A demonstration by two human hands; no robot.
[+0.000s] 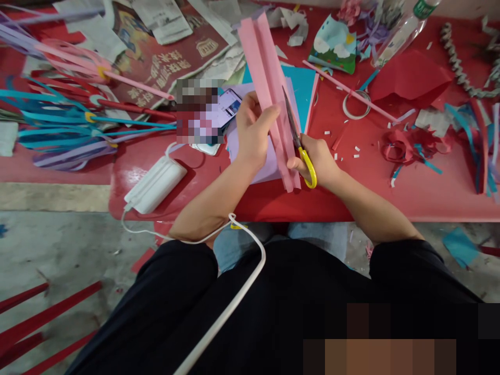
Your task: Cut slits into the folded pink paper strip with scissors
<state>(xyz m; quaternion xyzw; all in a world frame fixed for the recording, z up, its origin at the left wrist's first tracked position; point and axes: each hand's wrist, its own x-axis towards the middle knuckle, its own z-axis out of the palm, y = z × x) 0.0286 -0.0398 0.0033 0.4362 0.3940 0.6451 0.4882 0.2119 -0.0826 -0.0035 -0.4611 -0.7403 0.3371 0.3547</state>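
I see the folded paper strip point(269, 99) standing tilted over the table point(429, 192), with my left hand point(252, 133) on its left and my right hand point(316, 164), with the scissors point(299, 146), on its right. Left of my left hand lies 1 phone point(228, 107), and nearer me the power bank point(156, 185). Right of the scissors lies 1 tape ring point(356, 104); newspapers point(164, 31) lie at the far left.

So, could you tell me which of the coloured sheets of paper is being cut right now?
The folded pink paper, held upright by the left hand, with the yellow-handled scissors in it; the lilac and blue sheets lie flat beneath.
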